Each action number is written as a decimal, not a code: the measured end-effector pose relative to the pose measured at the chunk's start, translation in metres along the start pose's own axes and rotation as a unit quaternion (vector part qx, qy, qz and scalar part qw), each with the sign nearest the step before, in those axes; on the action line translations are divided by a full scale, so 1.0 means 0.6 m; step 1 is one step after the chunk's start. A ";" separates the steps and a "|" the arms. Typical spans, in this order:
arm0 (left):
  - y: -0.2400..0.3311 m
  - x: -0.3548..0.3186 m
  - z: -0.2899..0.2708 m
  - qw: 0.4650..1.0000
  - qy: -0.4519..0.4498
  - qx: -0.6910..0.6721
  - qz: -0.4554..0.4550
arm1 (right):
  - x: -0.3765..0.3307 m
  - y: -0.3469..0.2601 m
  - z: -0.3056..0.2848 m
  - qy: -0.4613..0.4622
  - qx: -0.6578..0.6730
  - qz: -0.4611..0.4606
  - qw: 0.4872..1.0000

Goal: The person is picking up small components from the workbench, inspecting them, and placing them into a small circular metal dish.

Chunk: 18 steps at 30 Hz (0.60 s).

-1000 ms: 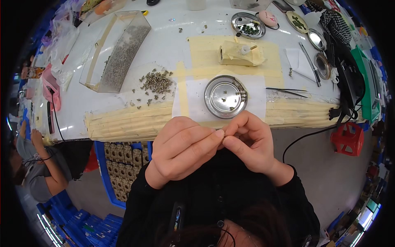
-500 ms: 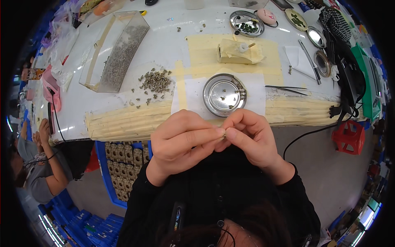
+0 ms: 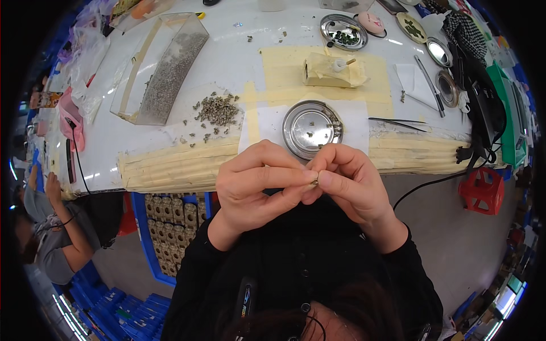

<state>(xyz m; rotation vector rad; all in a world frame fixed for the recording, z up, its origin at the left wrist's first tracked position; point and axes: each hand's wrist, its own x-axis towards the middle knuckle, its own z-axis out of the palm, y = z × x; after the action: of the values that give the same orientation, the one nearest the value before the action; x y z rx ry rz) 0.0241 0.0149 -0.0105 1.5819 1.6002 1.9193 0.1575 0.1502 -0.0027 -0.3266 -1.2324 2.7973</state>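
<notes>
My left hand (image 3: 263, 184) and my right hand (image 3: 354, 184) meet in front of the table's near edge, fingertips pinched together. Between them sits a small metal piece (image 3: 314, 182), mostly covered by the fingers. Just beyond my hands stands a round shiny metal dish (image 3: 296, 126) with several small metal parts inside. To its left lies a loose pile of small metal parts (image 3: 217, 109), with a few strays around it.
A clear plastic box (image 3: 170, 74) of small parts lies tilted at the left. Black tweezers (image 3: 398, 121) rest right of the dish, and a taped block (image 3: 335, 73) stands behind it. A blue crate (image 3: 149, 238) is below left; a red stool (image 3: 482, 190) stands right. A co-worker's hand (image 3: 53, 187) shows far left.
My two hands have shifted slightly right and up together, still pinching the small piece. The co-worker's hand at far left has moved down a little.
</notes>
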 end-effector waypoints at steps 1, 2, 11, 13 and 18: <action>-0.003 -0.001 -0.001 1.000 0.000 -0.016 -0.009 | 0.000 -0.001 0.001 -0.003 0.005 0.006 1.000; -0.004 -0.001 -0.001 0.999 0.000 -0.031 -0.019 | 0.000 -0.002 0.002 0.004 -0.009 -0.008 1.000; 0.018 0.002 0.007 0.948 0.008 0.296 0.115 | 0.000 0.022 0.014 0.078 -0.223 -0.209 0.949; 0.020 0.002 0.005 0.960 0.011 0.261 0.103 | 0.000 0.020 0.010 0.066 -0.230 -0.216 0.947; 0.002 0.002 -0.002 0.998 0.000 0.057 0.036 | 0.006 0.005 -0.003 -0.021 0.008 -0.028 0.999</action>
<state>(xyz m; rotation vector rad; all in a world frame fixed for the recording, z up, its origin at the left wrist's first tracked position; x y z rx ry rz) 0.0234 0.0148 -0.0087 1.7053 1.7031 1.8933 0.1544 0.1500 -0.0067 -0.2299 -1.2060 2.7781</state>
